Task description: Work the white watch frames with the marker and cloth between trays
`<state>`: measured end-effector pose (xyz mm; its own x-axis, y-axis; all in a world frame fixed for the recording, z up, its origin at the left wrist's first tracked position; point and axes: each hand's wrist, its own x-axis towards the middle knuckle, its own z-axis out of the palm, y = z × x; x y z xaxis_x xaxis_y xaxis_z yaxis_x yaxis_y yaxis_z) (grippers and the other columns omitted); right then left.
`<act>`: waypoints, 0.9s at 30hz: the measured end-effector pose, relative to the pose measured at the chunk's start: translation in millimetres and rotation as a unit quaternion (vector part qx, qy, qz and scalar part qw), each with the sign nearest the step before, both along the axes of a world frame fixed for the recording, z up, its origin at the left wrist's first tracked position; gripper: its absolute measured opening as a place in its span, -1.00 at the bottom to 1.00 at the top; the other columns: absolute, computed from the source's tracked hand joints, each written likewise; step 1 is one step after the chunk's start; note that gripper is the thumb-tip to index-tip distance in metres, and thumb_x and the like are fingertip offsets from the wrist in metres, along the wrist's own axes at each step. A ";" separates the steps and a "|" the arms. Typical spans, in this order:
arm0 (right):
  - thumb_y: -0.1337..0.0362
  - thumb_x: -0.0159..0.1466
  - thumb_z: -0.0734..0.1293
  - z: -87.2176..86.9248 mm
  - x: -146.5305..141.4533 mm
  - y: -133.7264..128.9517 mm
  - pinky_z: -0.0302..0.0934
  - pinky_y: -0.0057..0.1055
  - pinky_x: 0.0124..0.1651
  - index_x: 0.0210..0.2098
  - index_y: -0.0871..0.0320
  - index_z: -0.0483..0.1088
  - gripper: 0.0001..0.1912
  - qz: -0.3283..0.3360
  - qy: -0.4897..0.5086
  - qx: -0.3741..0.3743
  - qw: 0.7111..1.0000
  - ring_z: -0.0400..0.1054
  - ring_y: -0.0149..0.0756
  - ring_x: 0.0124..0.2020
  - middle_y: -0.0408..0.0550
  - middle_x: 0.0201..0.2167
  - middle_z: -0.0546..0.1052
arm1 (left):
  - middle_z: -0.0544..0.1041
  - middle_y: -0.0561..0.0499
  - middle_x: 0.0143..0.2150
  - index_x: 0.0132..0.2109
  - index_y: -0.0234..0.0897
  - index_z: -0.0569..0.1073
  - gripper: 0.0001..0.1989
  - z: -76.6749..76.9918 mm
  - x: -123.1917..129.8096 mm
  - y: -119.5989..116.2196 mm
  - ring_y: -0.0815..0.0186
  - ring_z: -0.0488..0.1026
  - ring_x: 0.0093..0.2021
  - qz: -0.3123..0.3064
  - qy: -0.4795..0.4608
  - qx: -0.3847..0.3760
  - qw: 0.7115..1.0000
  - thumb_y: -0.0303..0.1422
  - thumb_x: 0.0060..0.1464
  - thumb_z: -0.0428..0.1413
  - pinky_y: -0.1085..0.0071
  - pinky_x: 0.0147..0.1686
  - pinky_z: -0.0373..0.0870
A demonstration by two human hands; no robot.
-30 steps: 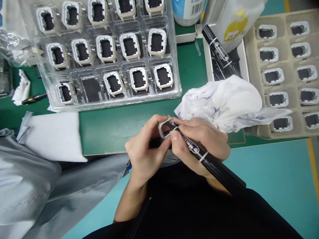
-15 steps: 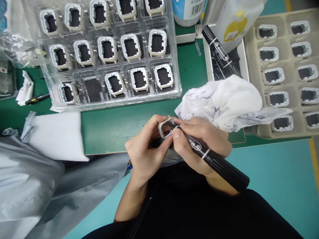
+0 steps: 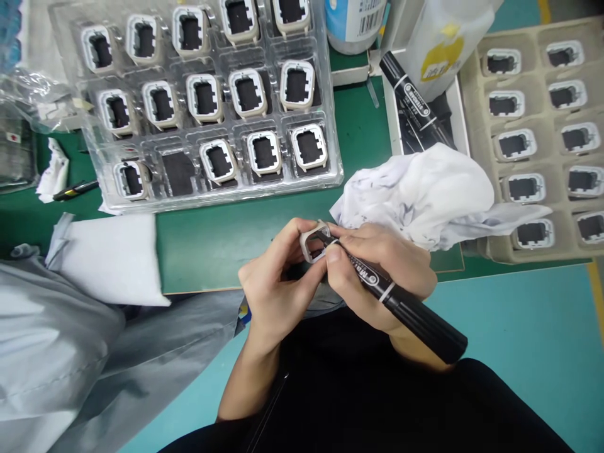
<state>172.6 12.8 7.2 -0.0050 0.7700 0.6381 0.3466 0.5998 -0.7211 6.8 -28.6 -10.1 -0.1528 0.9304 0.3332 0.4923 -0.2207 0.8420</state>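
My left hand (image 3: 278, 283) pinches a small light-coloured watch case frame (image 3: 307, 245) between thumb and fingers, its opening turned towards the right. In my right hand (image 3: 377, 270) is a thick black marker (image 3: 410, 311), held like a pen and slanting down to the right. The marker's dark tip reaches into the frame's opening; whether it touches the inner wall I cannot tell. Just beyond both hands, a clear plastic tray (image 3: 226, 199) holds several similar watch case frames (image 3: 263, 153) in its pockets, and one front-row pocket (image 3: 178, 173) has no frame.
A crumpled white cloth (image 3: 419, 189) lies right of my hands. Behind it, a white box (image 3: 460, 119) holds another marker (image 3: 415, 100) and a bottle (image 3: 443, 44). A beige tray (image 3: 533, 154) of frames stands far right. A grey-clothed person (image 3: 56, 352) is at the left, near a white pad (image 3: 108, 258).
Both hands keep their grip on the frame and the marker. The marker's rear end has shifted slightly left. The view itself has moved a little.
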 end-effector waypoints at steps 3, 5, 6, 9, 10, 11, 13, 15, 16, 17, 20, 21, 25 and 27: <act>0.40 0.51 0.54 0.2 1.1 0.8 0.80 -0.29 -0.16 -0.10 -0.09 0.58 -0.80 0.010 -0.009 0.002 1.000 0.85 -0.17 -0.22 -0.19 -0.28 0.82 | 0.86 0.02 -0.04 0.30 -0.14 0.73 -0.63 0.1 -0.6 0.6 0.24 0.86 -0.16 -0.004 -0.018 -0.008 1.000 -0.19 0.47 0.51 0.41 -0.06 0.89; 0.39 0.51 0.53 0.7 1.3 1.5 0.80 -0.27 -0.17 -0.11 -0.08 0.58 -0.81 0.013 0.003 0.000 1.000 0.85 -0.15 -0.22 -0.19 -0.28 0.82 | 0.87 0.00 -0.02 0.29 -0.15 0.73 -0.59 1.5 -0.4 2.0 0.20 0.89 -0.12 -0.009 -0.045 -0.012 0.999 -0.18 0.43 0.55 0.38 -0.03 0.91; 0.39 0.50 0.53 0.7 1.2 1.9 0.80 -0.26 -0.18 -0.11 -0.08 0.58 -0.82 0.014 0.014 -0.001 1.000 0.85 -0.15 -0.24 -0.19 -0.28 0.82 | 0.87 0.00 -0.01 0.29 -0.16 0.73 -0.57 2.7 -0.1 2.9 0.19 0.89 -0.11 -0.015 -0.063 -0.014 0.998 -0.18 0.41 0.57 0.37 -0.02 0.92; 0.36 0.49 0.53 -0.6 0.4 2.9 0.78 -0.24 -0.24 -0.13 -0.08 0.59 -0.84 0.012 0.043 -0.006 0.999 0.82 -0.15 -0.30 -0.19 -0.28 0.83 | 0.88 -0.01 -0.02 0.28 -0.15 0.72 -0.51 7.0 0.4 5.7 0.17 0.91 -0.11 -0.034 -0.118 -0.028 0.992 -0.18 0.33 0.64 0.36 -0.03 0.93; 0.35 0.49 0.54 -1.3 0.2 2.9 0.78 -0.22 -0.26 -0.13 -0.09 0.59 -0.84 0.012 0.046 -0.008 0.999 0.82 -0.15 -0.32 -0.19 -0.28 0.83 | 0.88 -0.01 -0.02 0.27 -0.14 0.72 -0.50 8.3 0.3 6.4 0.17 0.91 -0.12 -0.038 -0.129 -0.035 0.990 -0.17 0.31 0.65 0.36 -0.04 0.94; 0.35 0.49 0.55 -2.1 0.0 2.9 0.78 -0.21 -0.27 -0.13 -0.10 0.59 -0.83 0.011 0.048 -0.008 0.999 0.81 -0.14 -0.33 -0.19 -0.28 0.83 | 0.89 -0.03 -0.02 0.26 -0.14 0.72 -0.48 9.3 0.1 6.8 0.15 0.92 -0.12 -0.041 -0.136 -0.044 0.989 -0.15 0.29 0.66 0.34 -0.05 0.94; 0.35 0.48 0.57 -3.0 -0.1 2.6 0.78 -0.19 -0.27 -0.13 -0.11 0.59 -0.82 0.011 0.051 -0.011 0.999 0.82 -0.12 -0.32 -0.21 -0.30 0.82 | 0.89 -0.05 -0.01 0.26 -0.13 0.71 -0.45 10.3 -0.5 7.1 0.12 0.92 -0.11 -0.044 -0.140 -0.057 0.988 -0.10 0.28 0.66 0.31 -0.04 0.95; 0.38 0.46 0.57 -2.9 0.0 2.3 0.79 -0.19 -0.25 -0.12 -0.10 0.59 -0.80 0.015 0.063 -0.016 0.998 0.84 -0.09 -0.27 -0.21 -0.31 0.81 | 0.89 -0.06 0.00 0.27 -0.13 0.71 -0.44 10.2 -1.4 6.9 0.11 0.92 -0.10 -0.046 -0.143 -0.064 0.986 -0.09 0.27 0.67 0.29 -0.02 0.96; 0.39 0.46 0.57 -2.6 0.1 2.3 0.79 -0.20 -0.24 -0.12 -0.09 0.59 -0.79 0.019 0.072 -0.015 0.997 0.86 -0.08 -0.24 -0.20 -0.31 0.81 | 0.89 -0.06 0.01 0.27 -0.13 0.72 -0.44 10.0 -1.8 6.8 0.11 0.93 -0.10 -0.049 -0.148 -0.064 0.986 -0.10 0.26 0.67 0.30 -0.02 0.96; 0.41 0.45 0.57 -2.3 0.3 2.3 0.78 -0.22 -0.23 -0.11 -0.07 0.59 -0.79 0.024 0.081 -0.013 0.996 0.87 -0.07 -0.22 -0.20 -0.31 0.81 | 0.89 -0.05 0.01 0.27 -0.13 0.72 -0.44 9.9 -2.2 6.8 0.12 0.93 -0.09 -0.052 -0.153 -0.063 0.985 -0.13 0.26 0.68 0.30 -0.01 0.96; 0.43 0.44 0.58 -1.7 1.5 2.6 0.80 -0.22 -0.18 -0.10 -0.05 0.61 -0.78 0.031 0.088 -0.012 0.996 0.87 -0.08 -0.23 -0.20 -0.29 0.82 | 0.90 -0.02 0.02 0.29 -0.13 0.73 -0.42 10.4 -3.5 8.0 0.14 0.93 -0.09 -0.064 -0.175 -0.057 0.981 -0.21 0.22 0.70 0.33 0.00 0.95; 0.42 0.43 0.59 -1.7 2.1 2.6 0.80 -0.22 -0.17 -0.11 -0.05 0.61 -0.79 0.028 0.085 -0.014 0.996 0.87 -0.08 -0.23 -0.20 -0.28 0.82 | 0.90 -0.02 0.02 0.29 -0.13 0.74 -0.41 10.9 -3.9 8.6 0.15 0.92 -0.09 -0.069 -0.181 -0.059 0.979 -0.23 0.21 0.71 0.34 -0.01 0.94; 0.37 0.41 0.62 -2.1 4.0 1.8 0.78 -0.26 -0.21 -0.14 -0.05 0.63 -0.81 0.016 0.080 -0.021 0.996 0.86 -0.12 -0.24 -0.21 -0.23 0.86 | 0.90 -0.02 0.02 0.26 -0.16 0.76 -0.41 13.5 -5.8 10.9 0.14 0.92 -0.12 -0.078 -0.189 -0.081 0.975 -0.20 0.18 0.72 0.34 -0.03 0.94; 0.38 0.41 0.62 -2.4 4.4 1.5 0.77 -0.27 -0.21 -0.14 -0.06 0.63 -0.81 0.019 0.082 -0.027 0.996 0.85 -0.15 -0.27 -0.20 -0.20 0.87 | 0.90 -0.03 0.01 0.26 -0.17 0.77 -0.40 13.9 -6.3 10.9 0.13 0.92 -0.12 -0.074 -0.185 -0.091 0.976 -0.16 0.17 0.72 0.32 -0.04 0.95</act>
<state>177.0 14.3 4.8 0.0670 0.8050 0.5895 0.1995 0.5681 -0.7984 0.5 -17.6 3.8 -0.0904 0.9901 0.1075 0.1210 -0.0962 0.9880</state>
